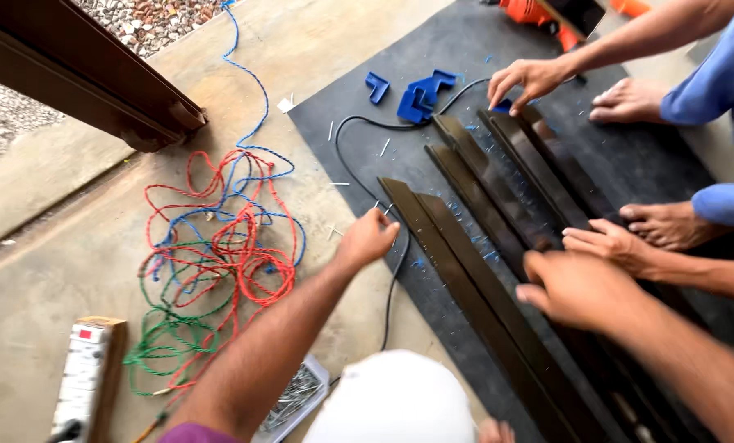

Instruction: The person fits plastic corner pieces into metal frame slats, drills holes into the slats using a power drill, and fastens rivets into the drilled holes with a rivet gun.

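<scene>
Several long dark brown metal strips (474, 271) with mitred ends lie side by side on a dark grey mat (359, 123). My left hand (367, 238) reaches to the near-left strip's pointed end, fingers bunched together beside a black cable (396, 279); what it pinches is too small to tell. My right hand (576, 287) lies on the strips further right, fingers curled over one. Another person's hand (613, 244) rests on the strips just behind it, and their other hand (531, 78) touches a blue piece at the strips' far end.
Blue plastic corner pieces (420, 94) lie at the mat's far edge. Tangled red, blue and green rope (219, 262) covers the concrete at left. A power strip (84, 377), a tray of nails (297, 398), an orange power tool (535, 12), a brown beam (88, 74) and the other person's bare feet (670, 223) surround the mat.
</scene>
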